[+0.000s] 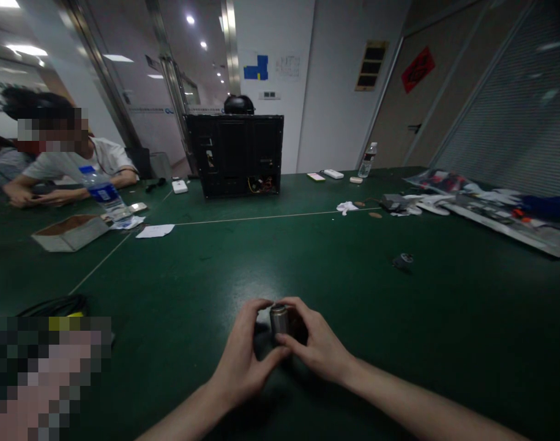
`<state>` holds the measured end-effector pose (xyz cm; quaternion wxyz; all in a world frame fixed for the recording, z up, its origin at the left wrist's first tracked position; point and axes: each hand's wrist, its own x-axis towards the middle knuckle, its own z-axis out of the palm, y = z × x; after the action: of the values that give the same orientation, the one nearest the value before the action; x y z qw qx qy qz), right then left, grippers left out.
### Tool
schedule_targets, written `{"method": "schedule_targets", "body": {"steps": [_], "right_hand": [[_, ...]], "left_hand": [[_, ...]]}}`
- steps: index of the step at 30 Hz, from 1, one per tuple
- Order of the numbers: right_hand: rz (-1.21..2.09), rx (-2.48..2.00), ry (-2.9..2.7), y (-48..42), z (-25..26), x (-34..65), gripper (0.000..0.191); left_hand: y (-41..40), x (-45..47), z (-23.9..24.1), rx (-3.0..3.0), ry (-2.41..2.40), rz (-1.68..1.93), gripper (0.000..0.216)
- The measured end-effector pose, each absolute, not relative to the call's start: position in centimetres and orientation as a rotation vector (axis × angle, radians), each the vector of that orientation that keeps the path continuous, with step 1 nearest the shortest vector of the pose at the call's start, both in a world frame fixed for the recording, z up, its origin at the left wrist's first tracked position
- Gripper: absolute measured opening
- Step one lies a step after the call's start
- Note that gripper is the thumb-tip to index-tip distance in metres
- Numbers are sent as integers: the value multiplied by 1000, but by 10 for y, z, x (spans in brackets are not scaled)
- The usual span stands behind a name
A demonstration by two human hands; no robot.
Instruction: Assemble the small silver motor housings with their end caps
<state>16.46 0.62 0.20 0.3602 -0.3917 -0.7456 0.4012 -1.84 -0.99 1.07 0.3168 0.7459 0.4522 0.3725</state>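
A small metal cylinder is held upright just above the green table, near its front edge. My left hand pinches it from the left with thumb and fingers curled round it. My right hand wraps it from the right, fingers closed on its side. A dark part seems to sit behind the cylinder under my right fingers; I cannot make it out.
A small dark part lies to the right. A black computer case stands at the back. A cardboard box and water bottle sit left, by a seated person. Boards and clutter fill the right.
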Motion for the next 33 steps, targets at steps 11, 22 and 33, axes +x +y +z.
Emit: {"method": "schedule_targets", "body": {"steps": [11,22,33], "right_hand": [[983,-853,-1980,2,1,165,48],[1015,-780,-2006,2,0,165,65],[985,-799,-1980,2,-6,165,63]], "left_hand": [[-9,-16,12,1784,1243,1076,18],[-7,-21,10,1785,1137,1149,16],[-6,-21,10,1788,1142,1085,16]]}}
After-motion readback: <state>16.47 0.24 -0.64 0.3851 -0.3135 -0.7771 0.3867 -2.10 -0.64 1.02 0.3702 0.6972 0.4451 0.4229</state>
